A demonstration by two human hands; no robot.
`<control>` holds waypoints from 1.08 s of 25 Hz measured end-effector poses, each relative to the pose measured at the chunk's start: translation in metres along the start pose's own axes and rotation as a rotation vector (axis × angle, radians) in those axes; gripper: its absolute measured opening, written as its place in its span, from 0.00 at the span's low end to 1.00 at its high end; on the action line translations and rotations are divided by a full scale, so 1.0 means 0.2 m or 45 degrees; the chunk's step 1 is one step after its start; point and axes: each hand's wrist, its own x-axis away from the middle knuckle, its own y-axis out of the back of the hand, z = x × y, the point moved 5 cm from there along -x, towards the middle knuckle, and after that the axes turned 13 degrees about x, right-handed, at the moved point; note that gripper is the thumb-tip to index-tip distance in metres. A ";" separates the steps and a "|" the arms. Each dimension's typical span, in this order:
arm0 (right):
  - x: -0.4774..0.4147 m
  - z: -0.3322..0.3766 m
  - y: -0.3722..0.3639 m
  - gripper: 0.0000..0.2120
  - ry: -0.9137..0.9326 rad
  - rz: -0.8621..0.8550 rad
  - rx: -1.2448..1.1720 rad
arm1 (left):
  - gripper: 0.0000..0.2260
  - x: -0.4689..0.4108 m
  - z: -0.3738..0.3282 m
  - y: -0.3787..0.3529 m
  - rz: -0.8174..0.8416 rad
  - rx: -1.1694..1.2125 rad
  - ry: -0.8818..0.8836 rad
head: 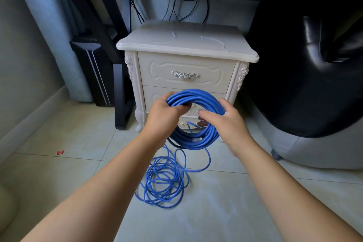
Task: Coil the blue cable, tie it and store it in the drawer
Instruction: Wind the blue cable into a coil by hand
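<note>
Coil of blue cable (pixel 198 94) mostly hides lwr drawer (pixel 155 92) handle.

Both forearms are extended toward centre frame; the left hand (pixel 164 115) and right hand (pixel 227 124) are curled round the blue cable (pixel 196 94).
</note>
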 end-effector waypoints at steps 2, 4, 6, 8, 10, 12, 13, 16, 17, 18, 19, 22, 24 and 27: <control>0.00 -0.02 -0.02 0.11 -0.027 -0.019 -0.067 | 0.05 0.00 0.02 0.01 -0.137 0.136 0.060; 0.01 -0.05 -0.05 0.15 -0.065 -0.066 -0.096 | 0.05 0.02 0.05 0.02 -0.277 0.321 0.150; 0.02 -0.07 -0.08 0.17 -0.084 -0.119 -0.102 | 0.04 0.03 0.08 0.01 -0.352 0.412 0.218; 0.02 -0.07 -0.08 0.15 -0.088 -0.161 -0.001 | 0.03 0.04 0.09 0.01 -0.378 0.416 0.221; 0.02 -0.06 -0.08 0.13 -0.077 -0.166 0.132 | 0.04 0.04 0.08 0.02 -0.388 0.412 0.176; 0.02 -0.06 -0.08 0.13 -0.068 -0.135 0.119 | 0.04 0.05 0.08 0.03 -0.396 0.429 0.131; 0.02 -0.06 -0.08 0.13 -0.079 -0.105 0.061 | 0.05 0.05 0.07 0.03 -0.405 0.441 0.105; 0.04 -0.07 -0.14 0.11 -0.178 0.070 -0.280 | 0.06 0.05 0.07 0.03 -0.434 0.534 0.061; 0.05 -0.08 -0.17 0.11 -0.193 0.111 -0.363 | 0.05 0.05 0.08 0.02 -0.434 0.580 0.075; 0.06 -0.08 -0.19 0.12 -0.198 0.128 -0.411 | 0.05 0.05 0.09 0.02 -0.420 0.617 0.100; 0.06 -0.08 -0.19 0.12 -0.210 0.124 -0.442 | 0.04 0.04 0.10 0.01 -0.389 0.638 0.131; 0.03 -0.12 -0.15 0.13 -0.308 0.015 -0.488 | 0.04 0.04 0.10 -0.01 -0.191 0.579 0.206; -0.01 -0.13 -0.09 0.14 -0.317 -0.089 -0.410 | 0.08 0.02 0.08 -0.01 -0.086 0.401 0.206; -0.03 -0.08 -0.02 0.15 -0.141 -0.130 0.046 | 0.13 0.00 0.00 0.02 -0.010 -0.047 -0.040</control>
